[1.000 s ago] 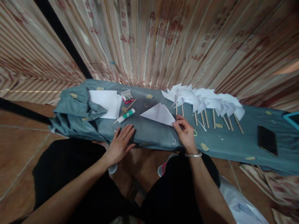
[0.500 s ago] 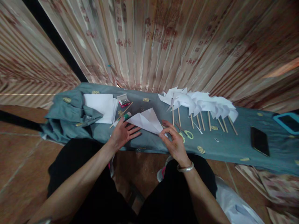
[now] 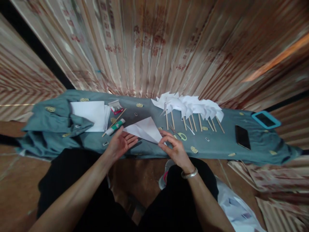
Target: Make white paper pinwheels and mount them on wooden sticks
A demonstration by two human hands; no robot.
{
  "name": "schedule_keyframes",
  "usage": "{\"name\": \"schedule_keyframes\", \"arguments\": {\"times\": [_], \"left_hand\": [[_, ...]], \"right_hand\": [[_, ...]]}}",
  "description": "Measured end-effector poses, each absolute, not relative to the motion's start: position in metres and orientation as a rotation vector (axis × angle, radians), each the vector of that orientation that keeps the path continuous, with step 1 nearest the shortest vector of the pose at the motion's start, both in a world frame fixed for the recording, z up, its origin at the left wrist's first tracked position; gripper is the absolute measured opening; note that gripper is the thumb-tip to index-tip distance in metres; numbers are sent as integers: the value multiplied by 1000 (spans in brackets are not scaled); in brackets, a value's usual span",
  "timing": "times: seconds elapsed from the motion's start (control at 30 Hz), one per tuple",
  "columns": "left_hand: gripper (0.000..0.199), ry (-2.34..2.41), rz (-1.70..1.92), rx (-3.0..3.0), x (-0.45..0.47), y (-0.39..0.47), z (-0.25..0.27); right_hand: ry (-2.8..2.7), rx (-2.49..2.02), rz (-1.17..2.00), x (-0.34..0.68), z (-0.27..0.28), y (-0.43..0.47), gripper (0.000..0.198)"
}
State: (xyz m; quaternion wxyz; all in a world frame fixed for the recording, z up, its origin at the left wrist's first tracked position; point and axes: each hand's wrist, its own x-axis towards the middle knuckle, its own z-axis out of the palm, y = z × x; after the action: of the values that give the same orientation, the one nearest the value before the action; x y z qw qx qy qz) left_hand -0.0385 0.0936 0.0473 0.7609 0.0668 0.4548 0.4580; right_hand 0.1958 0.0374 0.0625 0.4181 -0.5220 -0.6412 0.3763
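One long cloth-covered counter [image 3: 222, 143] runs from left to right in front of the hands. On it, a row of white paper pinwheels [image 3: 189, 104] lies along the far side, off to the right, and a stack of white paper [image 3: 88, 116] lies off to the left. Between these two, toward the near edge, is the folded paper [image 3: 145, 127], just forward of both hands and spanning the space between them. Its long axis goes mostly sideways, from a narrow tip on the left to a wider end on the right, with that right end slanting a little nearer. The right hand [image 3: 175, 148] has the near right corner pinched between thumb and fingertips. The left hand [image 3: 118, 143] is about as close, at the narrow tip: palm turned up, fingers loosely spread and nearly straight, thumb right beside the paper; whether it bears any of the sheet cannot be told. Smaller things follow: a glue stick [image 3: 116, 127] just past the left hand, and scissors [image 3: 182, 136] just beyond the right
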Motion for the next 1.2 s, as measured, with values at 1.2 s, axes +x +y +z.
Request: {"name": "schedule_keyframes", "arguments": {"times": [1.2], "left_hand": [[11, 949, 1247, 145, -33, 99, 72]], "right_hand": [[-1987, -2318, 36, 251, 33, 55, 33]]}}
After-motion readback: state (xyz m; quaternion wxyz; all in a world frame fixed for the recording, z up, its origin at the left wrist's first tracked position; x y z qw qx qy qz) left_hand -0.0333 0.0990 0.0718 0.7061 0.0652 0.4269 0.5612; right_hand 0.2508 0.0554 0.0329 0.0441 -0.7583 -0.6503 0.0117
